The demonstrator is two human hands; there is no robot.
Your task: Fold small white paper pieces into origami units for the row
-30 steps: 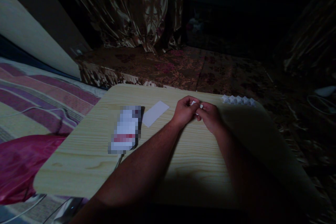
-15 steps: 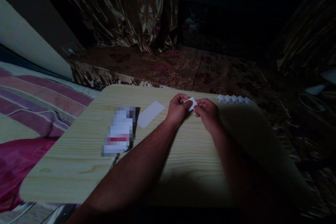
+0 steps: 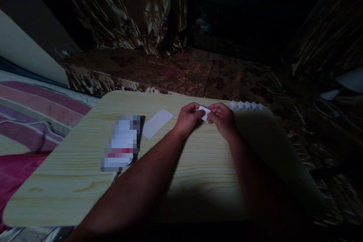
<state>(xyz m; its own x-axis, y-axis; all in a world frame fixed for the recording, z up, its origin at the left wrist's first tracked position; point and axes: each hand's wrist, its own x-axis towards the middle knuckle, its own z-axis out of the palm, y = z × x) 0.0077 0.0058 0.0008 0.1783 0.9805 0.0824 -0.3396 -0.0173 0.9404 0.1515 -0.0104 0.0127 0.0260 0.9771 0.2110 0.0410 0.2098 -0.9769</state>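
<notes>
A small white paper (image 3: 203, 114) is held up between both hands, which are brought close together: it is pinched by the left hand (image 3: 188, 118) under its thumb and gripped at its right side by the fingertips of the right hand (image 3: 223, 118). The table's (image 3: 204, 166) far edge lies just beyond them; a wide stretch of wood is left toward the body. Left of the hands, a flat paper strip (image 3: 158, 123) is laid, then a blurred object (image 3: 121, 141). Right and beyond, white stars (image 3: 247, 106) are lined up near the edge.
</notes>
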